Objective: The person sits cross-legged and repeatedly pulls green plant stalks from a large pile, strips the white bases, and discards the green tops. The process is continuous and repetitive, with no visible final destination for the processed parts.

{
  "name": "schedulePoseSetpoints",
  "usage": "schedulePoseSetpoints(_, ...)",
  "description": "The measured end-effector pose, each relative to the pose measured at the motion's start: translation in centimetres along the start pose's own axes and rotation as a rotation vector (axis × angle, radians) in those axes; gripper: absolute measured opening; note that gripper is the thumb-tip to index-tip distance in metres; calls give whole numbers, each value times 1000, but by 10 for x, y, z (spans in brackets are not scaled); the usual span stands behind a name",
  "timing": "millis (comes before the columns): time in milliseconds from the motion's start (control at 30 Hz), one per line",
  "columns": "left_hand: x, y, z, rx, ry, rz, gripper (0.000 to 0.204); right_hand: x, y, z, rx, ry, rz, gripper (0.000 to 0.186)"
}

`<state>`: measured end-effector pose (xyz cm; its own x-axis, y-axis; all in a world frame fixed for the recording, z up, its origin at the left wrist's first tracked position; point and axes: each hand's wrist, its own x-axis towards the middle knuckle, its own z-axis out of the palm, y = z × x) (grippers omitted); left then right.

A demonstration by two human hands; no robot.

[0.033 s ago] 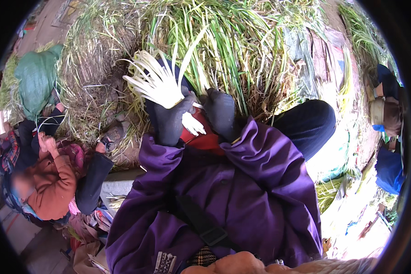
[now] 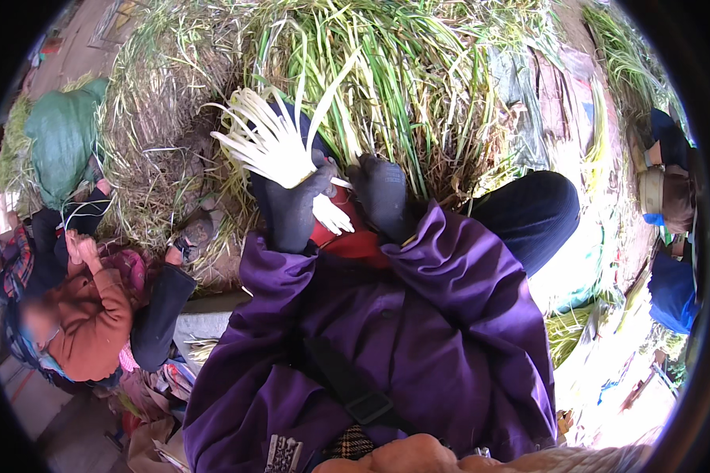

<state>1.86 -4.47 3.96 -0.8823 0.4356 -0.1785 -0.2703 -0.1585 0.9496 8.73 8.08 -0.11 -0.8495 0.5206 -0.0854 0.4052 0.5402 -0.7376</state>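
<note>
In front of my body, my left hand, in a dark grey glove, is closed round a bundle of pale, blanched leafy stalks. Their flat yellow-white leaves fan out above the fist, and the white stalk ends stick out below it. Close beside it my right hand, gloved alike, is closed with its fingers curled in. A pale leafy stalk runs down to its fingertips, and a short white piece shows between the hands. The fingers partly hide the grip.
A big heap of long green and straw-coloured leaves lies just beyond my hands. My bent knee is to the right. On the left sits a person in a rust-coloured top, near a green sack. Other people's dark and blue clothing shows far right.
</note>
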Motion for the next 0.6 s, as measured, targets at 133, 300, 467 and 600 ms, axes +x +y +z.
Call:
schedulePoseSetpoints(133,-3,9,-6,-160,-61,-6,29,-13,35,-3,-128,-19,-336,18)
schedulePoseSetpoints(300,6,34,-28,-252,-87,44,29,-32,70,0,-379,-272,-315,17)
schedulePoseSetpoints(467,24,74,-63,-227,-103,177,35,-31,78,10,-498,-312,-257,18)
schedulePoseSetpoints(600,35,112,-99,-241,-11,273,30,-27,77,12,-525,-328,-226,19)
